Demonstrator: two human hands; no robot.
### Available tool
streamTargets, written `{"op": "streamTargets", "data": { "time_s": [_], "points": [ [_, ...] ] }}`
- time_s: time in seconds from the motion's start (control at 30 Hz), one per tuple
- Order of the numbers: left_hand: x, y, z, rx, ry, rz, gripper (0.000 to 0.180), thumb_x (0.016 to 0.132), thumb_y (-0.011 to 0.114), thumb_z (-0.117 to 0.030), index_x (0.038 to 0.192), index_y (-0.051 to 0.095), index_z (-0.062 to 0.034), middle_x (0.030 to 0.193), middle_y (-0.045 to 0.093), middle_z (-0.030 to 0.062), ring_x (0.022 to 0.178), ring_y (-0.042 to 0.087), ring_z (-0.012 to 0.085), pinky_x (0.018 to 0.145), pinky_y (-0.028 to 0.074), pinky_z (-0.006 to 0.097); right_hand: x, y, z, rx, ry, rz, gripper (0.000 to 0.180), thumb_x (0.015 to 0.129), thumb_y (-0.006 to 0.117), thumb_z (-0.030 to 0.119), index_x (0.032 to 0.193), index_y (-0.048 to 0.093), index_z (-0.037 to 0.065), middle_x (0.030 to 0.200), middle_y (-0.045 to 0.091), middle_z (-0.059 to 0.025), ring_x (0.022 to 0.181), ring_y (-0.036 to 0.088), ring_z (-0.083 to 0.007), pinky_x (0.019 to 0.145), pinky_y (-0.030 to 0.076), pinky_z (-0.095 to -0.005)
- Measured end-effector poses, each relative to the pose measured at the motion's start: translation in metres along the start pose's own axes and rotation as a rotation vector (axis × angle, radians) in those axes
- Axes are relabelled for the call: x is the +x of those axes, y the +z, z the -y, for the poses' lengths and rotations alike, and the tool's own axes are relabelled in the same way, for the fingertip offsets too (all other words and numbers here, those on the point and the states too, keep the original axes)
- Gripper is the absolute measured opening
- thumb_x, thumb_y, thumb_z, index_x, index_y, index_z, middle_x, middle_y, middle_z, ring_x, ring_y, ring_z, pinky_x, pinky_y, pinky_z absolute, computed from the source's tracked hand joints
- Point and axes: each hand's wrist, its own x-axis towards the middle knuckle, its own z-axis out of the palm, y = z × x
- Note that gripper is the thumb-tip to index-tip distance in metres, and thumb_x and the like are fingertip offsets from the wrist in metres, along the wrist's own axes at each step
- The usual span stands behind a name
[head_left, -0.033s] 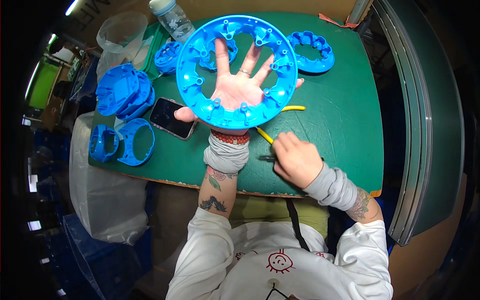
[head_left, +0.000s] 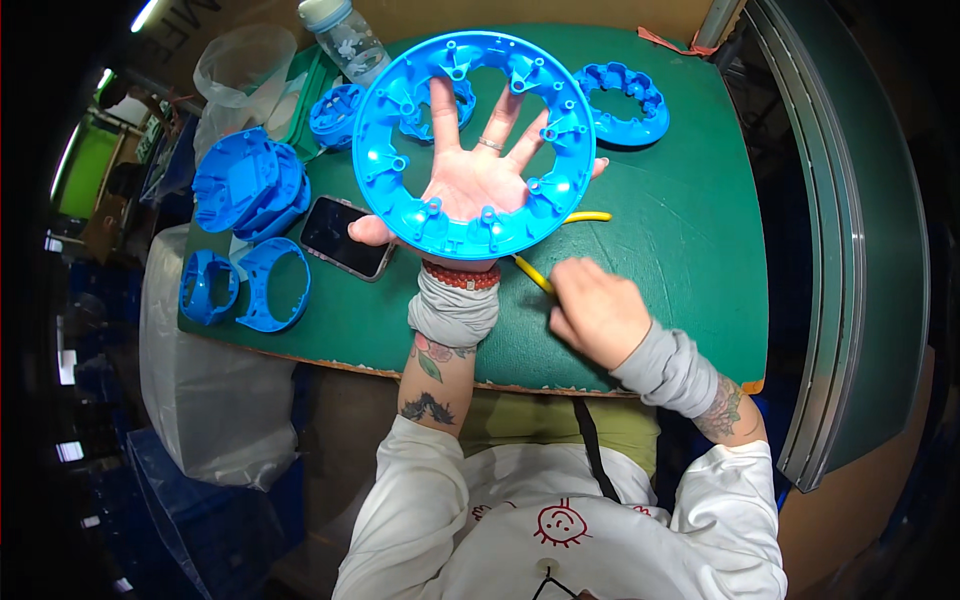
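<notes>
The left hand (head_left: 478,180) is spread wide and flat, palm up, beneath a large blue plastic ring (head_left: 475,140); the fingers show through the central opening and the thumb projects past the rim on the near left side, so the ring rests on the open hand rather than being gripped, its ribbed and bossed inner face turned upward, probably for inspection or trimming. The right hand (head_left: 597,312) lies curled on the green table mat (head_left: 690,250) just to the right of the left wrist, closed around a yellow-handled tool (head_left: 560,250); one yellow handle extends from the knuckles toward the ring's lower rim and a second runs beside it, but the working end is hidden, so the type of tool cannot be told. Directly left of the left thumb, touching or nearly so, a dark phone (head_left: 345,237) lies flat, screen up. Farther left are a stack of domed blue shells (head_left: 250,185) and two open blue collars (head_left: 245,285) near the mat edge. Beyond the fingertips lie a smaller blue ring part (head_left: 335,115) and, to the right, a scalloped blue ring (head_left: 622,105). A clear bottle (head_left: 340,35) and a crumpled clear bag (head_left: 245,75) sit at the far left corner.
</notes>
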Motion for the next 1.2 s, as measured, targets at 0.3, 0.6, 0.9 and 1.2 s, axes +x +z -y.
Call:
{"op": "streamTargets", "data": {
  "time_s": [0.3, 0.6, 0.9, 1.2],
  "points": [
    [-0.001, -0.001, 0.006, -0.047, 0.003, -0.112, 0.121, 0.043, 0.062, -0.08, 0.141, 0.01, -0.0336, 0.147, 0.005, 0.0164, 0.133, -0.001, 0.0434, 0.098, 0.007, 0.072, 0.021, -0.042, -0.032, 0.494, 0.134, -0.572, 0.013, 0.091, 0.045, 0.009, 0.097, 0.052, 0.0, 0.067, 0.054, -0.0068, 0.057, 0.053, -0.0151, 0.051, 0.042, -0.0285],
    [-0.001, -0.004, 0.012, 0.036, -0.024, -0.108, 0.117, 0.044, 0.075, -0.065, 0.14, 0.017, -0.0348, 0.147, 0.008, 0.0162, 0.133, -0.004, 0.0441, 0.099, 0.007, 0.071, 0.019, -0.048, -0.027, 0.306, -0.047, -0.52, 0.014, 0.081, 0.06, 0.012, 0.09, 0.061, 0.001, 0.069, 0.054, -0.0091, 0.057, 0.052, -0.0231, 0.049, 0.041, -0.0305],
    [-0.001, -0.003, 0.015, 0.101, -0.037, -0.114, 0.116, 0.045, 0.075, -0.064, 0.14, 0.015, -0.0341, 0.146, 0.012, 0.0139, 0.133, -0.002, 0.0447, 0.1, 0.008, 0.07, 0.017, -0.045, -0.028, 0.186, -0.039, -0.547, 0.019, 0.077, 0.064, 0.011, 0.094, 0.063, 0.004, 0.063, 0.048, -0.0071, 0.051, 0.05, -0.0215, 0.044, 0.039, -0.0309],
    [-0.002, -0.011, 0.016, 0.056, -0.032, -0.078, 0.117, 0.045, 0.076, -0.063, 0.14, 0.015, -0.033, 0.145, 0.016, 0.0139, 0.133, 0.003, 0.0434, 0.101, 0.006, 0.069, 0.016, -0.043, -0.03, 0.152, -0.037, -0.561, 0.019, 0.076, 0.064, 0.012, 0.094, 0.064, 0.006, 0.063, 0.047, -0.0063, 0.05, 0.05, -0.0205, 0.043, 0.039, -0.0304]
  ]
}}
